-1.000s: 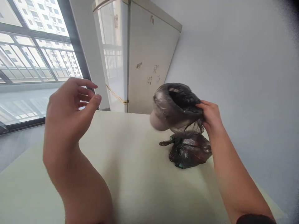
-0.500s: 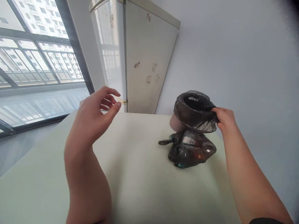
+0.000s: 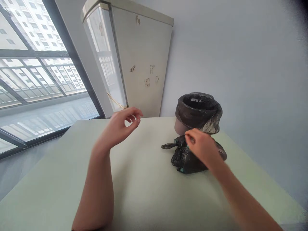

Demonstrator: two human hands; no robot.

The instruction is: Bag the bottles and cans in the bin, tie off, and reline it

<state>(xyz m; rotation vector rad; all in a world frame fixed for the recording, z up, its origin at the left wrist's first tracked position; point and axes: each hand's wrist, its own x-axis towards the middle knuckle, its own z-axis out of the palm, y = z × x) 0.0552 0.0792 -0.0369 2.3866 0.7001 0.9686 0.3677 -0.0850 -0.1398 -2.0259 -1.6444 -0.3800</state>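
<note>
A small pinkish bin [image 3: 179,127] stands at the right of the table, lined with a black plastic bag [image 3: 196,117] folded down over its rim. In front of it lies a tied black garbage bag [image 3: 184,159], filled, its knotted tail pointing left. My right hand [image 3: 203,144] hovers over the tied bag with loosely curled fingers, hiding part of it; nothing shows in its grasp. My left hand [image 3: 121,126] is raised above the table, left of both bags. Its fingers are bent, with a gap to the thumb, and it holds nothing.
The pale green table [image 3: 144,189] spreads below my arms. Behind it stands an off-white refrigerator [image 3: 144,57] with worn patches, beside a plain wall [image 3: 231,57]. A glass door [image 3: 43,73] with a balcony railing is at the left.
My right hand has let go of the bin liner's edge and moved left and toward me, over the tied bag. My left hand has shifted right and slightly down. The view has turned a little.
</note>
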